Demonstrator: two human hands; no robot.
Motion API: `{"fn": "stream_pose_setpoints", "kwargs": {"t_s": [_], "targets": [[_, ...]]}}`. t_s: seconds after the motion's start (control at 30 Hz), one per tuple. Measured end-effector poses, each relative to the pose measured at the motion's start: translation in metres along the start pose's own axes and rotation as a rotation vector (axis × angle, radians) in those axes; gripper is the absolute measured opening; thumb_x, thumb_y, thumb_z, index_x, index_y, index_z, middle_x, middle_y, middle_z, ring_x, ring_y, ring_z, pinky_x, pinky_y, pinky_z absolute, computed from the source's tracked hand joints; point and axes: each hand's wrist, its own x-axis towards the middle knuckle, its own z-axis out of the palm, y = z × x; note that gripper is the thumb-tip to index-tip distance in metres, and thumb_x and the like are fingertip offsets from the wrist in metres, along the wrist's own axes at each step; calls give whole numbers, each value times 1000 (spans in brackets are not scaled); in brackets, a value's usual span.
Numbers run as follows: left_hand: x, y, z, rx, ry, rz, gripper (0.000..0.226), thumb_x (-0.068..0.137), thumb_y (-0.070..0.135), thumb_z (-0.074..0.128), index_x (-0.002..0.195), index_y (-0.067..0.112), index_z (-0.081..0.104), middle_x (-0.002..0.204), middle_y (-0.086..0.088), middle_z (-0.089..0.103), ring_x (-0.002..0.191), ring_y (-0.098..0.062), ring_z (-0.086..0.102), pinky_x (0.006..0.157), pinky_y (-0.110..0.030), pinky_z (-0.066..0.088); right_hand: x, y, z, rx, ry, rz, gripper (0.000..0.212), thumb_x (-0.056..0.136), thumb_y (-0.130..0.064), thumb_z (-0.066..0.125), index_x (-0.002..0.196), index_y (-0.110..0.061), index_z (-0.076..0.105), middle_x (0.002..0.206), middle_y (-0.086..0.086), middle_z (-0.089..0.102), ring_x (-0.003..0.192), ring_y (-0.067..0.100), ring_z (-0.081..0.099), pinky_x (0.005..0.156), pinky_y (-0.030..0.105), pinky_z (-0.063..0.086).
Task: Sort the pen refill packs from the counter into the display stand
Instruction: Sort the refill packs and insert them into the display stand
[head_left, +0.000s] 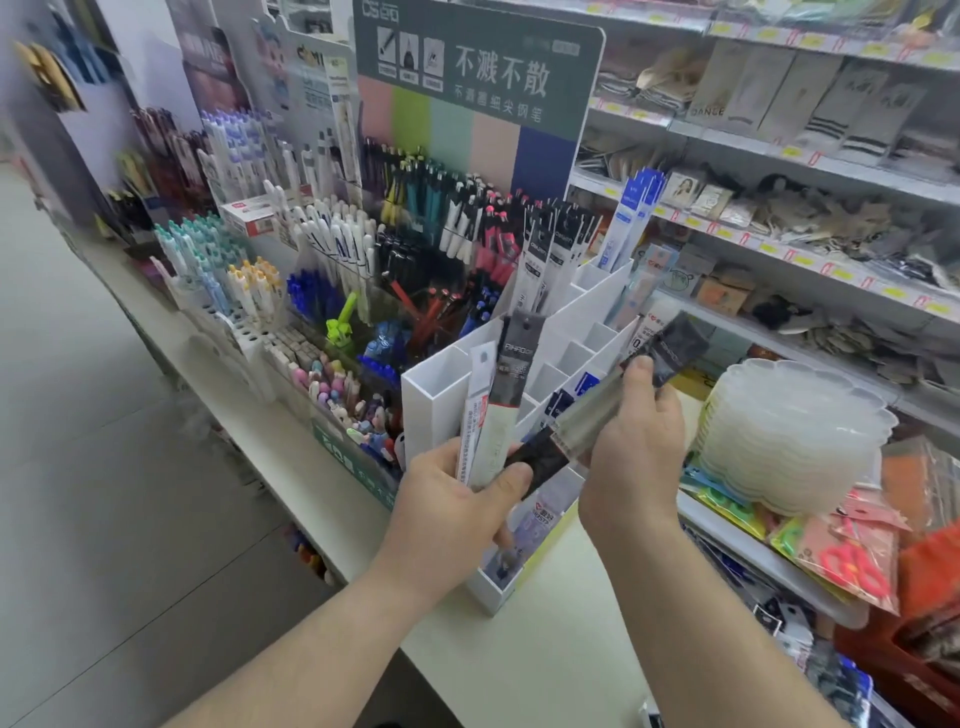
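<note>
- White counter (545, 639) runs along the left and front, with racks of pens (322, 244) standing on it on the left. Not part of the job, just lots of stock.
- Left hand (457, 499) comes next: fingers curled round a small fan of pen refill packs (493, 410), thumb pressed across the front of them. The fan stands roughly upright, tops leaning toward the stand. One pack is white with a red strip, another has a dark grey header card over a clear sleeve.
- Just behind and under that hand is the white display stand (576, 338), a stepped grid of open slots. The back slots already hold tall black-headed and blue-headed packs; several near slots look unfilled, though I can't see into all of them.
- Right hand (639, 441) pinches one single pack (613, 395), thumb on top near its dark header end, the other fingers wrapped underneath. It lies at a slant over the stand's front rows, its lower dark end touching or crossing the left hand's bunch. Can't tell which.
- My read: mid-sort, one pack being picked off the bunch. Next it needs tipping upright and dropping into the slot with matching headers, probably the black ones at the back.
- Far right: a stack of clear plastic trays (789, 431) and shelves (779, 171) of packaged goods.
</note>
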Motion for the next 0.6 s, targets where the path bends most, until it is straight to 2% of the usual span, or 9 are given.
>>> {"fn": "stream_pose_setpoints", "kwargs": {"t_s": [0.03, 0.1, 0.2, 0.27, 0.33, 0.4, 0.6], "targets": [[3, -1, -5, 15, 15, 10, 7, 89, 10, 69, 95, 13, 70, 43, 3, 57, 35, -8, 50, 42, -19, 42, -1, -4, 0, -29, -76, 46, 25, 104, -38, 47, 98, -18, 61, 81, -2, 60, 68, 13, 56, 60, 28, 47], [8, -4, -15, 50, 19, 18, 5, 89, 14, 70, 94, 16, 70, 43, 0, 56, 38, -11, 52, 46, -23, 44, -5, -10, -2, -91, -250, 83, 23, 103, -29, 51, 95, -12, 65, 68, 1, 59, 53, 13, 49, 47, 23, 41], [14, -1, -28, 56, -42, 18, 3, 90, 16, 69, 92, 18, 69, 43, -2, 56, 43, -15, 54, 53, -25, 47, -6, -16, -6, -113, -390, 83, 19, 98, -16, 58, 84, -4, 60, 51, 2, 57, 41, 13, 49, 43, 23, 44], [17, 4, -36, 26, -14, 31, 3, 90, 17, 67, 91, 16, 70, 48, -2, 61, 47, -13, 59, 51, -22, 48, -2, -21, -9, -117, -377, 39, 17, 96, -12, 61, 81, -3, 59, 50, 4, 60, 41, 14, 55, 43, 25, 47], [23, 7, -46, -23, 84, 30, 7, 92, 19, 66, 92, 13, 69, 68, -2, 73, 44, -10, 57, 47, -19, 46, 5, -25, -10, -142, -315, -34, 14, 93, -10, 65, 81, -6, 61, 58, 8, 68, 44, 15, 61, 45, 24, 51], [30, 7, -55, -40, 176, 28, 9, 93, 21, 64, 91, 13, 69, 84, 0, 77, 39, -10, 50, 46, -21, 46, 11, -25, -8, -202, -297, -96, 10, 92, -8, 67, 83, -8, 64, 65, 9, 72, 51, 18, 66, 50, 26, 55], [38, 3, -63, 9, 200, 21, 10, 93, 22, 65, 86, 18, 70, 82, 2, 76, 40, -11, 50, 50, -27, 47, 7, 1, 19, -513, -369, -135, 6, 89, -8, 69, 83, -8, 70, 66, 7, 74, 63, 20, 73, 65, 37, 62]]}}
